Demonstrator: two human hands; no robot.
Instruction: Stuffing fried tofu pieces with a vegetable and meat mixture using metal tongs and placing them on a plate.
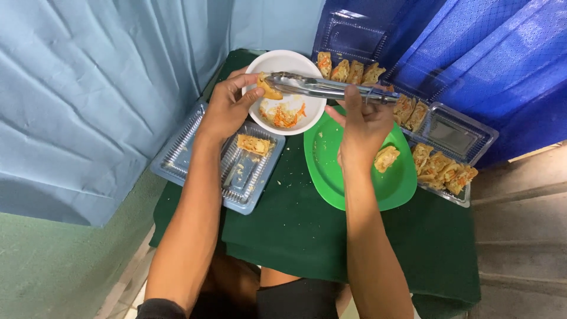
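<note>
Left hand (227, 109) fingers clasp one white bowl (295, 66); right hand (361, 127) fingers clamp one metal tongs (322, 87) pinching one pastry piece (269, 88). Beneath them lie one green plate (331, 171) and a green tablecloth (295, 230).

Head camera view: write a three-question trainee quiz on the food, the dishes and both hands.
1. True or false: the metal tongs grip a food piece over the white bowl.
2. Which hand holds the tongs? A) left hand B) right hand
3. How many food pieces lie on the green plate?

Key
1. True.
2. B; the left hand steadies the bowl's rim.
3. One, a single roll piece near the plate's right side.
</note>
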